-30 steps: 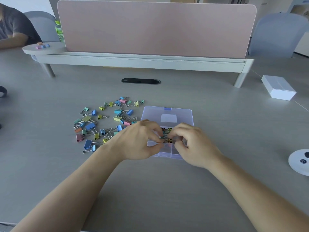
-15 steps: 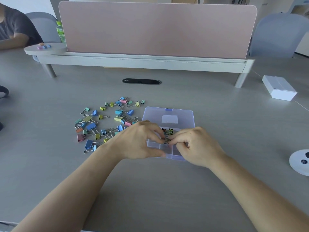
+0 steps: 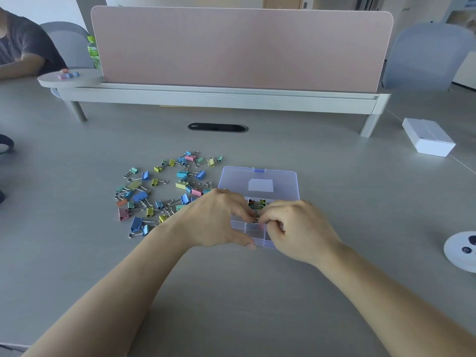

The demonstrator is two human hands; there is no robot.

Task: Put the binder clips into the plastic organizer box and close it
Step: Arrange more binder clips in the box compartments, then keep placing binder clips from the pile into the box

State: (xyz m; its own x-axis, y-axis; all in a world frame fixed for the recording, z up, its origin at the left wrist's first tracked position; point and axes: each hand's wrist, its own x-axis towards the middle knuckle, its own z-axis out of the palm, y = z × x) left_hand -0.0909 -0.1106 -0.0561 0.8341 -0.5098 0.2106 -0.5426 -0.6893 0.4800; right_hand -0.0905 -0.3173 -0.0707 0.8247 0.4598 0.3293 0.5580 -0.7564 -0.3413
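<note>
Clear plastic organizer box (image 3: 258,176) lies open on the grey table (image 3: 231,305), its near half gripped by the left hand (image 3: 216,220), fingertips meeting the binder clip (image 3: 256,217) that the right hand (image 3: 301,230) pinches over a middle compartment, loose clips (image 3: 159,191) scattered just left.

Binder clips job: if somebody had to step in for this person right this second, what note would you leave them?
Right hand pinches one clip over the organizer box, above its middle compartments.
Left hand: thumb on the box's front edge, fingertips at the same clip; whether it grips is unclear.
The box sits open on the table, lid folded back.
Done: a few stored clips lie in a rear compartment.
Left: move the pile of loose clips from the left of the box into it, then shut the lid.
</note>
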